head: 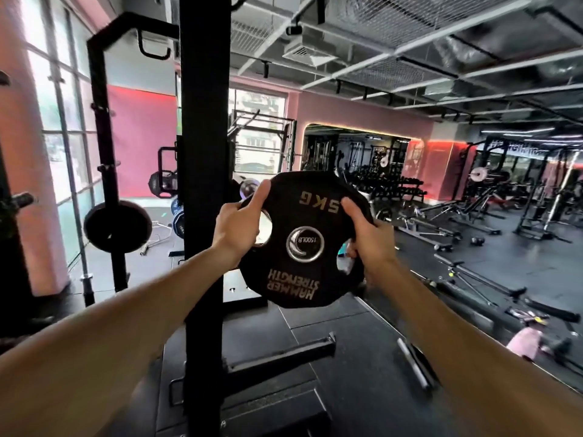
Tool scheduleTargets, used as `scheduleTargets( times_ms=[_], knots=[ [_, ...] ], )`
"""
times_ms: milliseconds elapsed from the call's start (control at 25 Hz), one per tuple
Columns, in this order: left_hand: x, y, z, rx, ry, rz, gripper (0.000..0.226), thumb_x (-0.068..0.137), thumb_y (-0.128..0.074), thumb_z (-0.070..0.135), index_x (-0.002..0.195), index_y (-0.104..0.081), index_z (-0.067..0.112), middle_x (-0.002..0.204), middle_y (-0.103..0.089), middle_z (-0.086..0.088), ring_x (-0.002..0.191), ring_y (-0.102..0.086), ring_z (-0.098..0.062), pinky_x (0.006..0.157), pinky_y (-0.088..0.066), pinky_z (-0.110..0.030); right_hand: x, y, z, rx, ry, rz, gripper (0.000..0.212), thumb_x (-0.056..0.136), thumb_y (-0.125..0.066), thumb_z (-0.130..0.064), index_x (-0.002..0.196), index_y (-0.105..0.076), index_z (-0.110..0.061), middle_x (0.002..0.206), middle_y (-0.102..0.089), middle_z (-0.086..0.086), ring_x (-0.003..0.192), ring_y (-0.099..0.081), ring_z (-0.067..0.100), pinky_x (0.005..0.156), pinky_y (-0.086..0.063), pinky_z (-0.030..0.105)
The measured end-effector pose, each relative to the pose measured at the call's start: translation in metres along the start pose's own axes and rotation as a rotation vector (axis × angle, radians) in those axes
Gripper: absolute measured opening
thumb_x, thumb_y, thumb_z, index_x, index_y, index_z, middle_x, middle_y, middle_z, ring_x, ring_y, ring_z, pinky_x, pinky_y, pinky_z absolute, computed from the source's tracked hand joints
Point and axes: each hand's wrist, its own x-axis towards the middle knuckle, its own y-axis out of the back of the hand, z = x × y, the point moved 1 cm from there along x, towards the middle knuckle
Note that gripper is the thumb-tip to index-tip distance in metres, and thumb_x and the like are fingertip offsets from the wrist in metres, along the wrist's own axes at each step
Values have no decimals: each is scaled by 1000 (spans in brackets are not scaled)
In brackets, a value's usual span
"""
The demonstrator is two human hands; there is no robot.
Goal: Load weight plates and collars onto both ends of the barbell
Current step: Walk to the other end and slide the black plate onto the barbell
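A black rack upright [202, 152] is standing just left of the hands; dumbbell racks [388, 184] and benches [441, 222] are sitting beyond them.

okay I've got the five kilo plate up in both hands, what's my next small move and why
Probably line the plate's centre hole up with the barbell sleeve end showing just behind its upper left edge, then slide it on. Both your left hand and right hand grip the 5 kg plate by its cutouts, upright beside the rack post, so it looks ready to go on.
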Motion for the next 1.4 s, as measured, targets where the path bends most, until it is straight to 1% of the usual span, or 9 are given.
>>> scheduleTargets(
  times_ms=[240,400,560,640,720,800,1000,1200,1400],
  knots=[
    [-8,-5,2,46,-47,45,83,50,-57,99,42,-30,22,42,-30,5,37,-29,-16,50,-33,-35,24,-2,9,98,31,-100,85,34,-82,-83,74,-68,-10,59,-59,8,37,-45,18,38,-38,26],
    [-13,-5,2,39,-74,30,85,53,-59,97,50,-27,18,46,-33,-2,44,-34,-23,53,-40,-38,36,-7,12,124,63,-203,78,46,-83,-79,75,-66,-9,58,-55,8,38,-42,19,37,-36,24],
    [-10,-2,2,59,-130,16,82,60,-57,94,52,-49,13,47,-52,-10,41,-51,-24,51,-51,-33,45,-16,13,109,49,-259,71,56,-78,-73,77,-59,-8,57,-46,9,38,-39,18,37,-36,25],
    [-4,-1,-1,60,-151,27,81,65,-57,91,55,-52,10,48,-52,-9,42,-50,-23,52,-49,-33,52,-21,13,86,63,-271,73,57,-76,-74,78,-59,-6,55,-45,9,36,-39,17,39,-36,26],
    [5,-1,-7,73,-156,58,86,69,-56,88,57,-50,3,51,-49,-14,46,-47,-24,56,-46,-36,59,-26,15,53,75,-275,70,58,-75,-75,71,-58,-8,51,-45,7,35,-41,16,39,-37,26],
    [12,-2,-13,52,-153,71,90,70,-57,86,61,-48,-3,56,-45,-18,47,-43,-25,53,-43,-35,66,-31,16,39,81,-281,65,59,-75,-73,66,-57,-11,49,-45,5,36,-42,16,40,-39,26],
    [30,-3,-24,-45,-136,76,74,72,-60,79,64,-52,6,60,-40,-14,40,-37,-20,40,-35,-27,85,-46,18,15,123,-304,65,60,-74,-72,68,-58,-10,43,-47,1,36,-45,16,45,-43,29],
    [55,-2,-35,-73,-125,91,72,74,-59,76,63,-51,5,52,-38,-10,38,-36,-20,40,-34,-28,107,-65,26,-29,143,-276,64,58,-71,-76,58,-57,-14,40,-50,-1,36,-49,14,45,-45,26],
    [90,-2,-45,-70,-118,111,79,72,-59,77,64,-49,-1,53,-34,-11,40,-32,-20,41,-31,-29,131,-87,35,29,140,-277,54,59,-75,-72,47,-57,-22,39,-48,-2,34,-46,13,41,-41,24]
  ],
)
